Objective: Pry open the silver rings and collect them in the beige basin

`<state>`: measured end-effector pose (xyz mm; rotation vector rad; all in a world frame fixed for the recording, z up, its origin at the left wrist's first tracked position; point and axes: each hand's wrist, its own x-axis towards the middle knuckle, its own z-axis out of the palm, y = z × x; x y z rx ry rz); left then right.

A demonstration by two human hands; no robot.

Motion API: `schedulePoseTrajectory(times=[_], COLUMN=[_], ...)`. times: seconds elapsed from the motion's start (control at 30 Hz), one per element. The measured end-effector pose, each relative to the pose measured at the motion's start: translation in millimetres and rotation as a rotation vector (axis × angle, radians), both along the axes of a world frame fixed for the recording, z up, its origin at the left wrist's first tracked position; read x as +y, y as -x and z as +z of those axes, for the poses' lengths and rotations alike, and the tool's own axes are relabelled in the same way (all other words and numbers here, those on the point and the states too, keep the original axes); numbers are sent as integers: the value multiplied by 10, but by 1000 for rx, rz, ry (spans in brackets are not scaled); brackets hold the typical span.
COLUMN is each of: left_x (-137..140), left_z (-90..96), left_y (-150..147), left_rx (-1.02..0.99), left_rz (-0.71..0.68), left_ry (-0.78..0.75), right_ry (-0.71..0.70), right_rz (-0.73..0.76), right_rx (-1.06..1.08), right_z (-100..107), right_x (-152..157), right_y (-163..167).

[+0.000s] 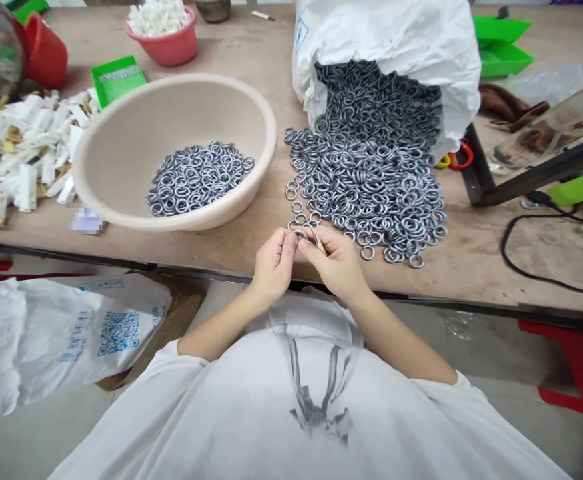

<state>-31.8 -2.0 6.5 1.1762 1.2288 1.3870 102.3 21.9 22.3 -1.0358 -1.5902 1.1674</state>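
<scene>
Close together at the table's front edge, both my hands are closed. My left hand (275,263) pinches a grey ring (300,234) between thumb and fingers. My right hand (338,261) meets it from the other side, its thumb close to the ring. A slim pale stick-like tool (320,243) shows between the fingers of my right hand; its tip is hidden. Just beyond my hands lies a heap of grey rings (376,180), spilling out of a white sack (386,33). To the left stands a beige basin (116,127) with more grey rings (201,177) in it.
White plastic pieces (26,147) are piled at the left, by a green tray (118,80). A red bowl (166,43) of white pieces stands at the back. At the right are a dark metal frame (516,187), a black cable (508,247) and green trays (504,57).
</scene>
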Motion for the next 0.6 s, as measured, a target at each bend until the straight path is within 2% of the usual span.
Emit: schedulePoseTrajectory(times=[0.13,0.23,0.33,0.4,0.6], left_x=[23,18,1,-8,-35], left_z=[60,102,158,192,223], left_y=[-41,-81,-98,-101,-132], left_rx=[-267,-395,-444,-474,-559], left_rz=[-96,-132,-193,-208,-146], left_ry=[152,206,238,267,336], right_ry=[-57,-6,43,-3,-279], right_rz=[40,26,-14,-31,42], right_rx=[32,111,95,11,-402], right_z=[-41,-71,-70,-50,11], right_x=[4,26,44,26,-130], right_y=[-41,-35,-73,-122,-185])
